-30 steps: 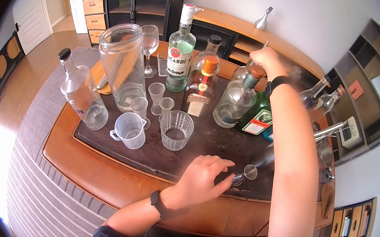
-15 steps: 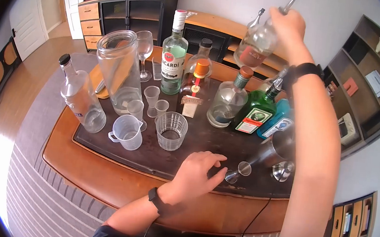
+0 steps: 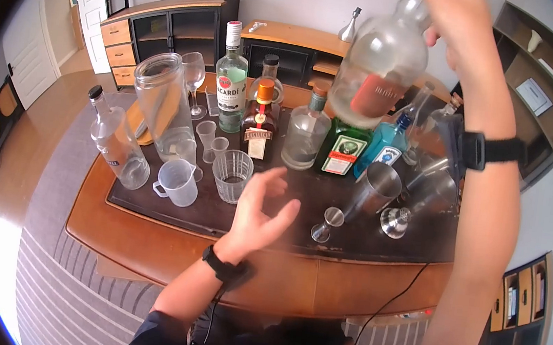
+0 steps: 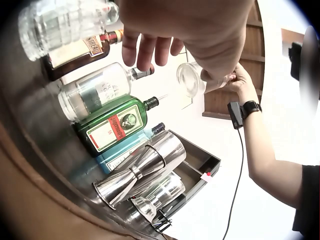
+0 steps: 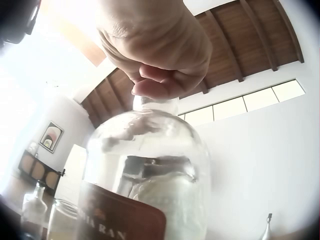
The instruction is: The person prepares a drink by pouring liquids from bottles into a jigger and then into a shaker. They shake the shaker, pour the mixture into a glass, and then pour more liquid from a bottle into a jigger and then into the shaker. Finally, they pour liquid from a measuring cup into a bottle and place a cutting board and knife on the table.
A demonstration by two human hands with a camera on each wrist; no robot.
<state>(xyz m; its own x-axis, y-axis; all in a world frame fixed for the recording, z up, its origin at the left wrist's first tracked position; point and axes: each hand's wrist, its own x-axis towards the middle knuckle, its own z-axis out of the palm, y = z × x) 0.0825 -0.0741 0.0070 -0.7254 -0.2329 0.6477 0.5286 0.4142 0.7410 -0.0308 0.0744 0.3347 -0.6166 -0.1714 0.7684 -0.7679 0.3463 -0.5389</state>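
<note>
My right hand (image 3: 462, 27) grips a clear round-shouldered bottle (image 3: 365, 56) by its neck, high over the back of the table. A dark red label (image 5: 125, 217) and clear liquid show on that bottle in the right wrist view. My left hand (image 3: 259, 215) is over the front of the table with fingers spread and holds nothing. Close to it stands a ribbed glass tumbler (image 3: 230, 179). A steel jigger (image 3: 328, 225) stands upright to its right. In the left wrist view the left fingers (image 4: 145, 52) hang relaxed in front of the bottles.
A Bacardi bottle (image 3: 231, 89), an orange-capped bottle (image 3: 260, 126), a green Jägermeister bottle (image 3: 346, 150) and a blue bottle (image 3: 382, 144) stand along the back. Steel shaker tins (image 3: 378, 189) are at right. A measuring jug (image 3: 178, 183) and tall glass jar (image 3: 165, 105) stand left.
My right hand has lifted the red-labelled bottle from the back row and brought it up and nearer. My left hand has moved left, away from the jigger, toward the tumbler.
</note>
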